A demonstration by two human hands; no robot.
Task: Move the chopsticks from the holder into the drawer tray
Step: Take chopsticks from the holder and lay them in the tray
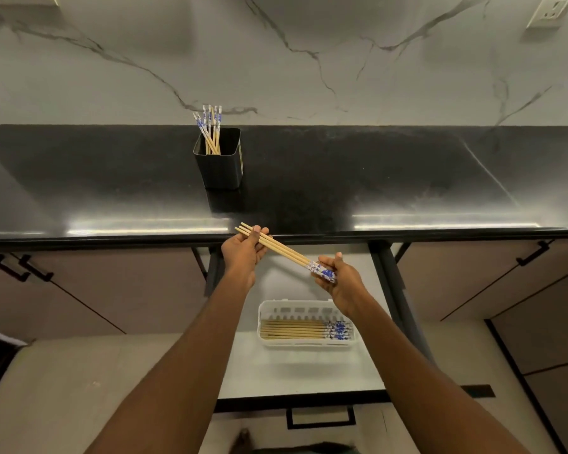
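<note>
A small bundle of chopsticks is held aslant in the air above the open drawer, just in front of the counter edge. The left hand pinches the bare wooden tips, thumb over fingers; the right hand closes its fingers round the blue-and-white patterned ends. The bundle slopes down from the counter edge toward the right hand.

Below the bundle, inside the drawer, a white slotted tray holds a row of chopsticks lying flat and parallel, patterned ends to the right. The drawer floor is white, its front dark with a black handle.

Behind the bundle, a black square holder stands upright on the counter with several chopsticks leaning in it, patterned ends up. The counter is glossy black stone, reflecting strips of light near its front edge. Behind the holder rises a pale marble wall with grey veins; a wall socket sits far to the right of it. Beige cabinet fronts with black handles flank the drawer.
</note>
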